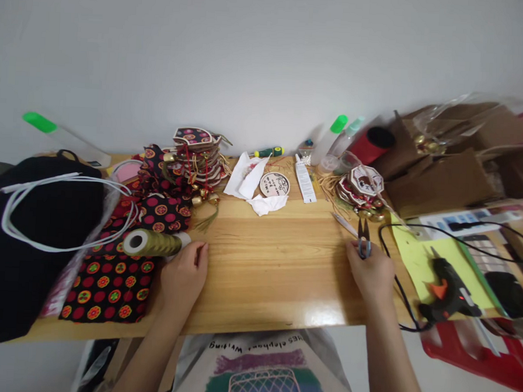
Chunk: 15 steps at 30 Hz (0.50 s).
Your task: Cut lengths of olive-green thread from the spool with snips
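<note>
Resting on the wooden table (266, 266), our left hand (184, 274) lies loosely curled, fingertips touching the olive thread spool (152, 243) beside the patterned fabric (112, 282) — our right hand (371, 271) pinches small thread snips (364, 241), near the glue gun (447, 290).

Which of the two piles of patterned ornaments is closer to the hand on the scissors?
The smaller pile by the cardboard boxes, just beyond the right hand; the taller pile sits far left.

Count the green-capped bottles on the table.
2. One bottle lies at the far left behind the black bag; the other bottle leans on the wall right of centre, beside a paler-capped one. More may hide behind the boxes.
</note>
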Each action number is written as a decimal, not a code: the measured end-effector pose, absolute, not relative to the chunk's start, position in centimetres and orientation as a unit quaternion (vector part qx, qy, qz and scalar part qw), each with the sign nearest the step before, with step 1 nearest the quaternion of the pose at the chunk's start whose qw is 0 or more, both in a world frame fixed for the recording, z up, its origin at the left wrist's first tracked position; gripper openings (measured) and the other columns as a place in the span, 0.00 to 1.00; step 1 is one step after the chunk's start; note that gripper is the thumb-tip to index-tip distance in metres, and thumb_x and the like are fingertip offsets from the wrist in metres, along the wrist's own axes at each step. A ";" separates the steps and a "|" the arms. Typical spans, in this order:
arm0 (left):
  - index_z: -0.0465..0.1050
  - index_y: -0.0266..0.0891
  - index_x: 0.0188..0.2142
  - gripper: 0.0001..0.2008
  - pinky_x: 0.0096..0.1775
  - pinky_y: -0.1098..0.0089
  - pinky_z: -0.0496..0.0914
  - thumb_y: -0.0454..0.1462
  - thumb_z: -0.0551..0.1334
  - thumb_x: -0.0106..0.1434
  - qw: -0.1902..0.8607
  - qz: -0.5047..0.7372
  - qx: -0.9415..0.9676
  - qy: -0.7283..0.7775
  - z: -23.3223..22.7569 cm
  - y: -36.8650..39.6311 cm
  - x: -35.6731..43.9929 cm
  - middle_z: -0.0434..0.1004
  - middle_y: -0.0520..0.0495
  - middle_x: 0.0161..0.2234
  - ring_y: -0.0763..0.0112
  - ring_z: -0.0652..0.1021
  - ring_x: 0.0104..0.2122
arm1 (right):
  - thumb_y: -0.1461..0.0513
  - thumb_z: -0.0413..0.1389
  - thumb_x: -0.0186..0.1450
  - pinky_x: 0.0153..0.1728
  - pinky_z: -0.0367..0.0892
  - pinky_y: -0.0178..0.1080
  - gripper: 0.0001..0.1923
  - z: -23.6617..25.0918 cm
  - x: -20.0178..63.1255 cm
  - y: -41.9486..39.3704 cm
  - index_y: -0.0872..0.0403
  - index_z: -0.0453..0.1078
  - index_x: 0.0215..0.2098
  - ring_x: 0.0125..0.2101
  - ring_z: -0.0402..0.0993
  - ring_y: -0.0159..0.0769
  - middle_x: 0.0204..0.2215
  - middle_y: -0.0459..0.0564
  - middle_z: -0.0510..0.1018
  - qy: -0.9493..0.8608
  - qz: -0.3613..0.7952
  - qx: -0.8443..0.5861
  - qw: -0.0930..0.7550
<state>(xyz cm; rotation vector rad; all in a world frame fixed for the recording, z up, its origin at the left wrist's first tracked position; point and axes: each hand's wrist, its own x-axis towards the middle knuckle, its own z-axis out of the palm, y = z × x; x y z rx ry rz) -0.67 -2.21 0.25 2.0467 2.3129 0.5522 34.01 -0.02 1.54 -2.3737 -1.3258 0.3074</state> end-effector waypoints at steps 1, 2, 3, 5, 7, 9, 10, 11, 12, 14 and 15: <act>0.72 0.38 0.32 0.14 0.27 0.72 0.60 0.41 0.51 0.63 0.004 0.177 0.652 0.737 0.3 -2.2 -0.7 0.76 0.47 0.24 0.70 0.74 0.24 | 0.52 0.50 0.53 0.24 0.57 0.39 0.16 1.6 34.1 -0.1 0.56 0.69 0.26 0.22 0.67 0.41 0.18 0.54 0.72 -0.466 0.121 -0.851 0.212; 0.72 0.38 0.32 0.14 0.27 0.72 0.60 0.41 0.51 0.63 0.006 0.178 0.651 0.738 0.3 -2.2 -0.7 0.76 0.47 0.24 0.70 0.74 0.24 | 0.53 0.51 0.53 0.24 0.57 0.38 0.15 1.6 34.1 -0.1 0.56 0.69 0.26 0.21 0.67 0.40 0.17 0.52 0.71 -0.455 0.135 -0.851 0.224; 0.72 0.38 0.32 0.14 0.27 0.72 0.60 0.42 0.51 0.63 0.007 0.178 0.651 0.738 0.3 -2.2 -0.7 0.76 0.48 0.24 0.70 0.74 0.24 | 0.53 0.51 0.53 0.23 0.57 0.38 0.14 1.6 34.2 -0.2 0.56 0.68 0.26 0.20 0.66 0.38 0.15 0.50 0.70 -0.443 0.151 -0.851 0.240; 0.72 0.38 0.32 0.14 0.27 0.73 0.60 0.42 0.51 0.63 0.008 0.178 0.650 0.739 0.3 -2.2 -0.7 0.76 0.48 0.24 0.70 0.74 0.24 | 0.54 0.52 0.54 0.20 0.56 0.36 0.13 1.5 34.2 -0.4 0.56 0.67 0.26 0.17 0.63 0.35 0.12 0.46 0.66 -0.415 0.189 -0.843 0.287; 0.72 0.38 0.32 0.14 0.27 0.73 0.60 0.42 0.51 0.63 0.010 0.181 0.646 0.742 0.2 -2.2 -0.7 0.76 0.48 0.24 0.70 0.74 0.24 | 0.54 0.54 0.54 0.17 0.54 0.35 0.12 1.5 34.1 -0.7 0.56 0.67 0.27 0.14 0.59 0.31 0.11 0.41 0.62 -0.378 0.236 -0.819 0.362; 0.72 0.38 0.32 0.13 0.27 0.73 0.60 0.41 0.52 0.63 0.017 0.187 0.640 0.745 0.2 -2.3 -0.7 0.76 0.49 0.24 0.71 0.74 0.24 | 0.55 0.56 0.54 0.15 0.51 0.33 0.12 1.7 33.8 -1.0 0.56 0.67 0.29 0.12 0.54 0.27 0.11 0.38 0.60 -0.335 0.277 -0.781 0.448; 0.72 0.38 0.32 0.13 0.27 0.73 0.60 0.41 0.52 0.62 0.020 0.191 0.637 0.747 0.2 -2.3 -0.7 0.76 0.49 0.24 0.71 0.74 0.23 | 0.56 0.56 0.53 0.14 0.49 0.32 0.11 1.9 33.7 -1.1 0.56 0.67 0.30 0.12 0.52 0.26 0.12 0.37 0.58 -0.315 0.289 -0.762 0.486; 0.72 0.38 0.32 0.12 0.27 0.73 0.61 0.41 0.53 0.62 0.023 0.195 0.634 0.748 0.2 -2.3 -0.7 0.76 0.49 0.24 0.71 0.74 0.23 | 0.57 0.57 0.53 0.14 0.48 0.31 0.11 2.1 33.5 -1.3 0.56 0.67 0.30 0.12 0.51 0.25 0.12 0.37 0.57 -0.298 0.293 -0.749 0.514; 0.72 0.38 0.32 0.12 0.27 0.74 0.61 0.41 0.53 0.62 0.025 0.199 0.633 0.748 0.2 -2.3 -0.7 0.76 0.49 0.24 0.71 0.74 0.23 | 0.57 0.58 0.52 0.14 0.46 0.31 0.11 2.4 33.3 -1.4 0.56 0.67 0.30 0.13 0.49 0.24 0.12 0.36 0.56 -0.284 0.293 -0.742 0.532; 0.72 0.38 0.32 0.12 0.27 0.74 0.61 0.41 0.53 0.62 0.026 0.205 0.632 0.747 0.3 -2.3 -0.7 0.77 0.49 0.25 0.71 0.74 0.24 | 0.55 0.58 0.53 0.14 0.43 0.31 0.13 2.9 33.0 -1.6 0.56 0.68 0.29 0.14 0.48 0.23 0.13 0.37 0.55 -0.276 0.293 -0.738 0.541; 0.72 0.38 0.32 0.12 0.28 0.74 0.61 0.41 0.53 0.62 0.027 0.207 0.632 0.746 0.3 -2.3 -0.7 0.77 0.48 0.25 0.71 0.74 0.24 | 0.52 0.58 0.55 0.14 0.43 0.31 0.15 3.2 32.8 -1.7 0.56 0.68 0.30 0.14 0.47 0.23 0.13 0.37 0.55 -0.284 0.298 -0.736 0.537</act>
